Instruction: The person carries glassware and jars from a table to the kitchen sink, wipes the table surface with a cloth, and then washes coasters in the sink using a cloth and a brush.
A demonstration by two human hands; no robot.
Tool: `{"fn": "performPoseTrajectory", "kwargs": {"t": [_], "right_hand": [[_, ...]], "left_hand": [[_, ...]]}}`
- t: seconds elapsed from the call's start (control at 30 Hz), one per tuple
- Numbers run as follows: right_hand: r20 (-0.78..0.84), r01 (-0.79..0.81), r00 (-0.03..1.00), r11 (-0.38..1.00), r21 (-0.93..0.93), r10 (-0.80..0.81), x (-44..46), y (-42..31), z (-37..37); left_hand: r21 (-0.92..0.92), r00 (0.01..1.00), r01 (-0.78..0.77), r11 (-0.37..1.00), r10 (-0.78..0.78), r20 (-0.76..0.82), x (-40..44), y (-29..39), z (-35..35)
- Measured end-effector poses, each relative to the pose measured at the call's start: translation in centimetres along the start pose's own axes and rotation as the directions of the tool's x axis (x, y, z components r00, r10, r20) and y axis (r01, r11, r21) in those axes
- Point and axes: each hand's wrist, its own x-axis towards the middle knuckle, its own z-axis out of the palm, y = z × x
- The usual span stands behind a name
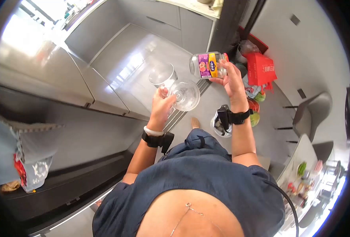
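My left hand [162,106] is closed around clear glassware at its fingertips. A smooth, rounded drinking glass [162,74] points away from me, and a ribbed round glass piece [187,96] shows beside the thumb. Whether these two are joined I cannot tell. My right hand [233,79] grips a clear glass jar [195,66] by its right end, the jar lying sideways in the air. Its label is purple and yellow with a fruit picture, and some red shows at the gripped end. The jar and the glassware are apart.
Grey cabinets [159,19] stand ahead, with a metallic appliance front [36,67] on the left. A red bag [261,68], other bags and produce sit on the floor at right. A bin [221,128] is below my right wrist. A grey chair [313,112] and a laden table [293,166] lie farther right.
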Motion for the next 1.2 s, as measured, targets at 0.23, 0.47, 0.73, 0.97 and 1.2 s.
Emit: {"fn": "performPoseTrajectory", "kwargs": {"t": [0.23,0.47,0.73,0.97,1.2], "right_hand": [[0.139,-0.092,0.985,0.99,-0.105,0.106,16.9,-1.7,3.3],[0.181,-0.11,0.976,0.99,-0.082,0.124,29.4,0.2,7.4],[0.105,-0.144,0.984,0.989,-0.021,0.145,47.9,1.3,15.4],[0.144,-0.137,0.98,0.99,0.008,0.135,61.1,0.5,22.1],[0.248,-0.143,0.957,0.988,-0.056,0.153,77.6,1.1,34.9]], "left_hand": [[-0.023,0.979,-0.01,1.0,0.005,-0.202,14.2,3.0,0.9],[0.001,0.929,-0.01,1.0,0.009,-0.369,26.6,4.1,-1.8],[-0.029,0.944,0.019,0.999,-0.027,-0.33,45.5,11.5,-7.4],[0.023,0.922,-0.074,0.997,0.077,-0.38,58.1,18.8,-11.5],[-0.04,0.898,-0.087,0.995,0.061,-0.435,73.4,25.0,-19.0]]}}
